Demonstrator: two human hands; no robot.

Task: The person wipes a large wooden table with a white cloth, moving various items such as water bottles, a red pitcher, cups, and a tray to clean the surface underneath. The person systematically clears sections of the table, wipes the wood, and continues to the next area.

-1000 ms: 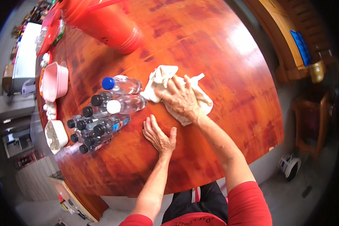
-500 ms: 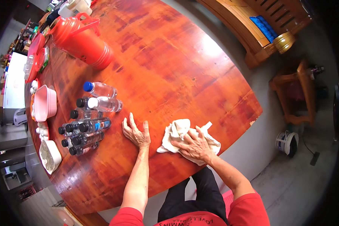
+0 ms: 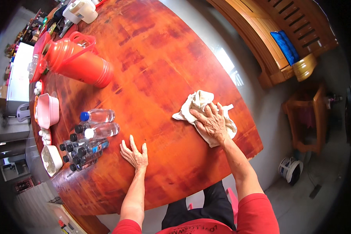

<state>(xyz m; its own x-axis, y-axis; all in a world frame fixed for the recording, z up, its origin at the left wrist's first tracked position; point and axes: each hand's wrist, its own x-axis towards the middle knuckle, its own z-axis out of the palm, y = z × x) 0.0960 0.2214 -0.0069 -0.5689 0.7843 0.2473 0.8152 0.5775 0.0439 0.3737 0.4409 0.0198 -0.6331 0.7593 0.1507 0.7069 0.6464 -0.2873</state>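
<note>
A crumpled white cloth (image 3: pixel 201 102) lies on the glossy reddish-brown wooden table (image 3: pixel 156 74), toward its right side. My right hand (image 3: pixel 211 121) holds it down against the tabletop, its fingers spread and slightly bent over the folds; the palm's underside is hidden. Bare, with fingers apart, my left hand (image 3: pixel 135 156) rests on the wood at the near middle. Just left of that hand lie several clear plastic bottles with dark caps, one a white-capped bottle (image 3: pixel 105 131) and one a blue-capped bottle (image 3: pixel 100 115).
Farther back on the left stands a red thermos jug (image 3: pixel 82 64). A pink plastic basket (image 3: pixel 48 111) and a white container (image 3: pixel 52 160) sit along the left edge. Beyond the table's right side are a wooden bench (image 3: pixel 257 43), a wooden stool (image 3: pixel 308 117) and a white bucket (image 3: pixel 289 168).
My right hand has pushed the cloth away from me and a little to the right across the table. My left hand stays spread on the wood. The view has shifted.
</note>
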